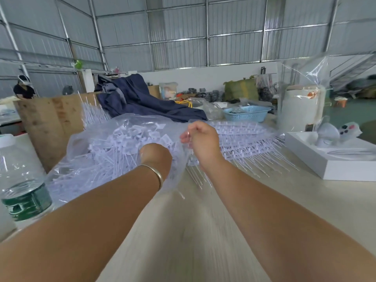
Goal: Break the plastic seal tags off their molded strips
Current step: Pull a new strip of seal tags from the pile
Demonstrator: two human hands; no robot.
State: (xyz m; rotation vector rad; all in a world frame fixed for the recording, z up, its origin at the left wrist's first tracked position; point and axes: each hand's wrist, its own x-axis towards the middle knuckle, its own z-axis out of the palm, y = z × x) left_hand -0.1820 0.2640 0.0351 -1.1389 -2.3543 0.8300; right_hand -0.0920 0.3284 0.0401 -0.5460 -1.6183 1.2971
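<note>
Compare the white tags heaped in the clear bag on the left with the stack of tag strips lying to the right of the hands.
The tags in the clear bag lie loose and jumbled, pointing every way; the strips lie stacked flat in ordered rows, thin tails fanning out toward the table edge. The bag's tags are wrapped in plastic film; the strips sit bare on the table. The left hand reaches into the bag; the right hand pinches its rim. Both are white plastic.

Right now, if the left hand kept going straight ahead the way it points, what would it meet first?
The left hand points forward into the clear plastic bag. It would most likely meet the loose white seal tags heaped inside it first; it may already be touching them, since depth is unclear.
</note>
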